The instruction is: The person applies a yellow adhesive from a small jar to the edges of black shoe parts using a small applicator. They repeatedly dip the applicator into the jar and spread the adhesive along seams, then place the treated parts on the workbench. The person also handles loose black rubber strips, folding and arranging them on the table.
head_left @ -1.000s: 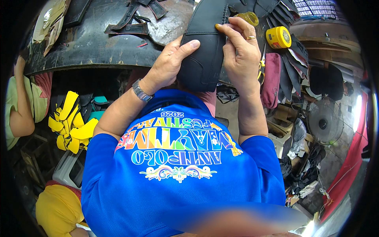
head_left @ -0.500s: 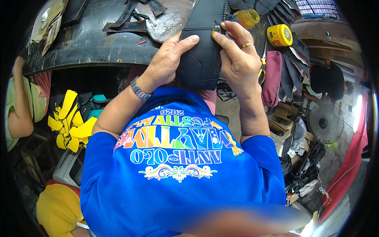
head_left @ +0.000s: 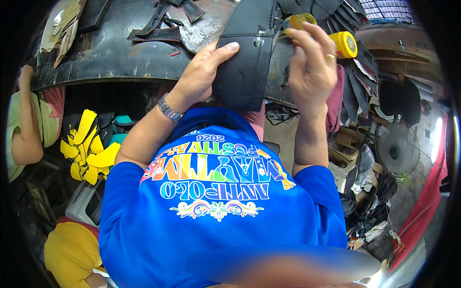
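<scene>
My left hand (head_left: 204, 69) grips the near left edge of a black stitched leather piece (head_left: 242, 72), thumb on top and fingers underneath. A wet, shiny spot of glue (head_left: 259, 42) lies on the leather just below its cross seam. To the right of the piece, apart from it, my right hand (head_left: 312, 67) hangs with bent fingers spread, somewhat blurred. A yellowish smear shows at its index fingertip, and nothing else is visible in it. Just beyond those fingertips lies an open glass jar (head_left: 298, 21) with yellow-brown contents, partly hidden.
A yellow tub (head_left: 345, 44) stands right of my right hand, near a maroon pouch (head_left: 334, 103) and stacked black leather pieces (head_left: 357, 79). Black strips (head_left: 156, 33) lie on the dark table (head_left: 110, 62). Yellow cut pieces (head_left: 86, 149) are at left; a fan (head_left: 397, 148) is at right. Other people are at left.
My right hand has left the leather and moved right, uncovering the glue spot and hiding the scissors. My left hand keeps its hold on the piece.
</scene>
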### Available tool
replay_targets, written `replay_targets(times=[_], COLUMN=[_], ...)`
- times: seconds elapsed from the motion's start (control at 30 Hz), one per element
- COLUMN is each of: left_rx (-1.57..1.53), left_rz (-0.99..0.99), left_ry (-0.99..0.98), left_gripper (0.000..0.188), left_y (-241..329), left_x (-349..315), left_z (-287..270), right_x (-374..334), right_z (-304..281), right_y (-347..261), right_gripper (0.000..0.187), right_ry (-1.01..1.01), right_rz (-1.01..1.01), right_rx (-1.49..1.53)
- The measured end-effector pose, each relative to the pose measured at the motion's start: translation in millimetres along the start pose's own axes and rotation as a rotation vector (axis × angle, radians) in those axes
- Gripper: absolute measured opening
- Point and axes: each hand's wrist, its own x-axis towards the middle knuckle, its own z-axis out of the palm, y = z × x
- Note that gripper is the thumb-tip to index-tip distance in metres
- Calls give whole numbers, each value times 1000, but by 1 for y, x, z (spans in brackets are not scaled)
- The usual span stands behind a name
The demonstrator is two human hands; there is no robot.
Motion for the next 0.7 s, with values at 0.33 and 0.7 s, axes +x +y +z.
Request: replay_targets(times=[0.33, 0.7], left_rx=[-7, -86], left_rz=[-31, -36], left_ry=[94, 26], left_gripper=[40, 42], left_y=[8, 1], left_x=[-3, -12], left_z=[-4, -4], right_x=[-47, -79], right_z=[6, 10], right_y=[-16, -25], right_gripper=[56, 69], right_ry=[38, -9], right_rz=[345, 328], right_rx=[633, 721])
